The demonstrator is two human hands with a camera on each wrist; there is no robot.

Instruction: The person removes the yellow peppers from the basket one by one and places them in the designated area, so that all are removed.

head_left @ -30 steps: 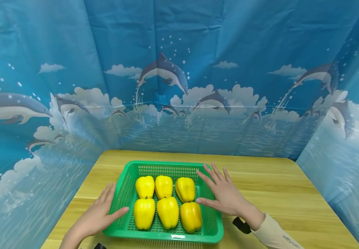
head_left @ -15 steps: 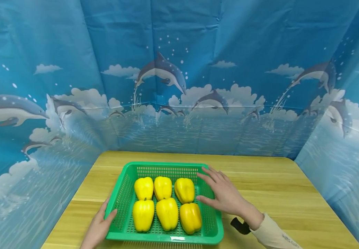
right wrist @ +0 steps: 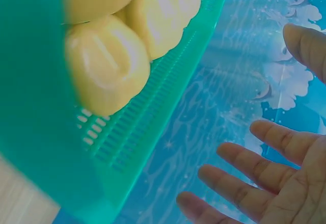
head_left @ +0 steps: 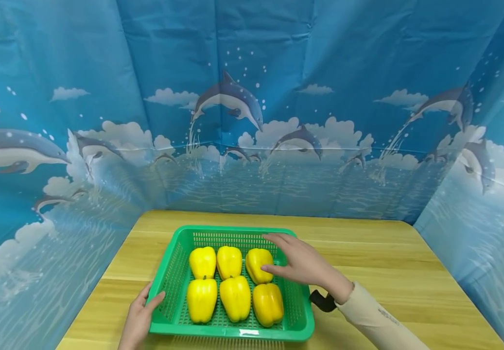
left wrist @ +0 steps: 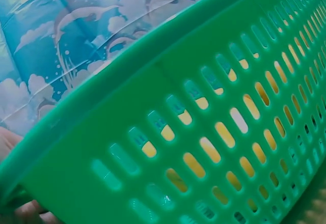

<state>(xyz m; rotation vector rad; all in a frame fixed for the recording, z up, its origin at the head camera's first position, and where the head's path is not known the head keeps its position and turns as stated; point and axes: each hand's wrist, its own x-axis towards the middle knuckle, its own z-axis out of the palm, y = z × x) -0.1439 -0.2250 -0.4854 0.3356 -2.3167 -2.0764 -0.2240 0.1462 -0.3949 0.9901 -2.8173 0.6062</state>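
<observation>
Several yellow bell peppers (head_left: pixel 235 299) sit in two rows inside a green plastic basket (head_left: pixel 217 331) with slotted walls. At the basket's left side my left hand (head_left: pixel 139 312) grips the rim, thumb over the top and fingers outside. In the left wrist view the slotted wall (left wrist: pixel 153 91) fills most of the picture, with parts of the hand at its lower left corner. Over the basket's right side my right hand (head_left: pixel 301 261) is spread, holding nothing. The right wrist view shows its palm and fingers (right wrist: pixel 239 191) apart from the basket, thumb raised.
The basket stands on a wood-grain table (head_left: pixel 378 272). Behind and beside the table hangs a blue curtain (head_left: pixel 252 184) printed with dolphins. A black strap (head_left: pixel 323 301) is at the right wrist, by a beige sleeve (head_left: pixel 376 316).
My left hand has come down from over the left rim and now grips it. My right hand has shifted left, further over the basket. The peppers keep their places.
</observation>
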